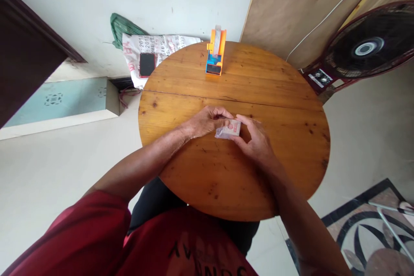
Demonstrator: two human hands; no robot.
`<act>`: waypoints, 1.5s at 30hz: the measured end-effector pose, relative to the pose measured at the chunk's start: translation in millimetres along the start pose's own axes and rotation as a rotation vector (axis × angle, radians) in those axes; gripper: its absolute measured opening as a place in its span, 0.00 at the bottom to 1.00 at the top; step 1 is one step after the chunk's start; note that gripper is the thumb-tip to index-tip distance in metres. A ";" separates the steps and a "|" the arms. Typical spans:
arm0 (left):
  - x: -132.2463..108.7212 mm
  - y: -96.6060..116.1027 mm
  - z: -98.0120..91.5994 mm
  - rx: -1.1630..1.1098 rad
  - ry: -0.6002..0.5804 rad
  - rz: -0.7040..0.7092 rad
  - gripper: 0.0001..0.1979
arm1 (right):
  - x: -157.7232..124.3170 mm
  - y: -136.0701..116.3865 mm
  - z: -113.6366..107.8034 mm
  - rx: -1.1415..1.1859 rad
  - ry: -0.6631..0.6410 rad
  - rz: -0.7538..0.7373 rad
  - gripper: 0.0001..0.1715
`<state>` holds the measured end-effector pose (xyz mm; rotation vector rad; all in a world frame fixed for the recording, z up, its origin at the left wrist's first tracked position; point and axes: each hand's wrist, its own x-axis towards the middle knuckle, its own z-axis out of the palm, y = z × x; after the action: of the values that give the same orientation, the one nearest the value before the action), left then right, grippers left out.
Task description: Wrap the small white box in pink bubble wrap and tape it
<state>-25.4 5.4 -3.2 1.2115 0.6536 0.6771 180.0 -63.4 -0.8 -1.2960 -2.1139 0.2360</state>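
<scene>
A small pale box (234, 127) with reddish print, in clear plastic wrap, is between my two hands above the middle of the round wooden table (181, 112). My left hand (208, 120) grips its left side, thumb and fingers closed on the loose wrap. On the right side, my right hand (255, 140) pinches the box, with a finger at the far edge and the thumb at the near edge. Whether the box rests on the wood or is slightly raised I cannot tell. Farther back stands an orange and blue tape dispenser (216, 54) with a roll of clear tape.
Left of the table's back edge, a dark phone-like object (147, 64) lies on a printed white sack (131, 58), beside a green bag (124, 26). A large fan (365, 47) stands at the right. White wall rises behind the table.
</scene>
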 end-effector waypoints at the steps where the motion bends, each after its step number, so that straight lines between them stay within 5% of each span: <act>1: -0.2 0.2 0.1 0.005 0.000 -0.001 0.16 | 0.0 -0.4 -0.1 0.006 0.007 -0.002 0.31; 6: -2.9 4.8 1.0 0.041 0.008 -0.007 0.14 | 0.7 -5.0 -1.7 0.022 0.024 0.007 0.35; 14: -2.5 7.9 -0.1 0.090 -0.018 0.011 0.13 | 2.8 -6.2 0.7 -0.130 0.036 -0.160 0.15; 22: -7.0 16.5 -2.2 0.165 -0.040 -0.015 0.12 | -3.2 -6.6 -1.0 -0.139 0.021 -0.144 0.28; 29: -9.3 19.3 -2.5 0.183 -0.034 -0.053 0.13 | -2.8 -7.8 -0.2 -0.204 -0.008 -0.181 0.16; 31: -8.3 16.8 -2.6 0.161 -0.013 -0.035 0.14 | -3.7 -5.9 -0.1 -0.135 -0.019 -0.152 0.20; 36: -3.7 9.4 -8.0 0.025 0.063 0.048 0.19 | -7.7 0.8 -4.3 0.106 0.040 0.076 0.50; 45: -6.5 16.4 -15.1 0.084 0.073 0.026 0.24 | -5.9 2.7 -0.2 0.090 -0.036 0.111 0.51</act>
<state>-42.9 13.0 9.9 1.2794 0.7342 0.7245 183.9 -67.2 -4.4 -1.3661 -2.0390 0.3999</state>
